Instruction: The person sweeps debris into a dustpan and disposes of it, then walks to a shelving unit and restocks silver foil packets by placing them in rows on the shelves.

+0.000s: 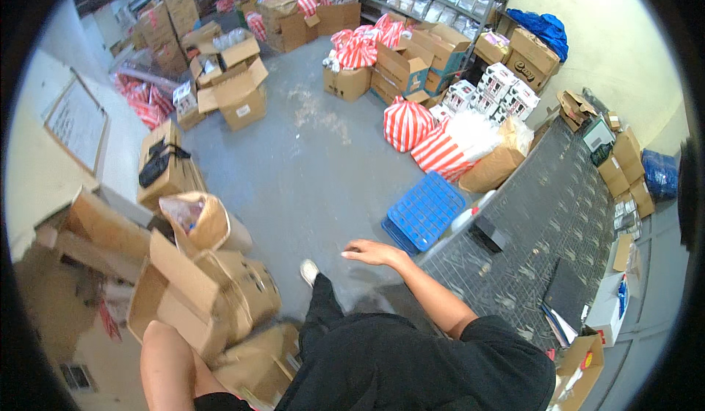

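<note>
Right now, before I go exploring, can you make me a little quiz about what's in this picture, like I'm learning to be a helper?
1. True or false: the right hand is gripping something.

2. Pick one. What colour is the plastic crate near that hand?
A) Yellow
B) Blue
C) Green

3. Fill in the blank: the round bag beyond the crate has red and ____ stripes.

Key:
1. False; its fingers are stretched out and no object shows in them.
2. B
3. white
</note>
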The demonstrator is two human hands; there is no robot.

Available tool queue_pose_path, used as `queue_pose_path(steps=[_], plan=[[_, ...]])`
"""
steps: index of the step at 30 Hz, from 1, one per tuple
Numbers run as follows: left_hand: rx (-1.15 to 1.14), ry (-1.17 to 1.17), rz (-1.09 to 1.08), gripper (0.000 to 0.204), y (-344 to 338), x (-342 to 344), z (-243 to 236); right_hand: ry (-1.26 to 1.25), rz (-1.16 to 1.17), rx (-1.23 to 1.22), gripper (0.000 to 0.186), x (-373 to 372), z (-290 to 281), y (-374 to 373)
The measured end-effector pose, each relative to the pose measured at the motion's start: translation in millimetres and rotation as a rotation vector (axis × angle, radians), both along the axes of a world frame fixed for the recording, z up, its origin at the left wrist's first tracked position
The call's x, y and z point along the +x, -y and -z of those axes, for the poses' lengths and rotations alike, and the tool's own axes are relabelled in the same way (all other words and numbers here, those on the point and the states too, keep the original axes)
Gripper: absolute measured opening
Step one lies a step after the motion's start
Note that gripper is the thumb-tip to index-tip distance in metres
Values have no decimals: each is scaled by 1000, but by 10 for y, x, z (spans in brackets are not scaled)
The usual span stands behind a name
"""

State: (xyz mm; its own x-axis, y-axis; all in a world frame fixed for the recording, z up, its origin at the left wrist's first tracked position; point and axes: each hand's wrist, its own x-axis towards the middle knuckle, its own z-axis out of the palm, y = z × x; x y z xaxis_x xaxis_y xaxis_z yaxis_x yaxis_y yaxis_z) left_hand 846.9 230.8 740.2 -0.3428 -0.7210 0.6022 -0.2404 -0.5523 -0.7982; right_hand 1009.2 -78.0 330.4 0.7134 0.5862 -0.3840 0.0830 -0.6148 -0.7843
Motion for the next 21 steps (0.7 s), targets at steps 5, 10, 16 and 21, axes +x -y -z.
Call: queue_pose_path(steps=[5,10,16,21], plan=[[24,-13,153,39,-344,1502,-34,3,492,-118,63,784,986,451],[14,-73,309,41,-607,2774,-56,-442,1171,218,39,447,2262,725],[11,-54,321,43,-840,3933,-112,-974,1278,-235,34,-471,3086,760],[57,32,184,45,-888,4787,-88,-803,1084,377,30,240,2938,338]])
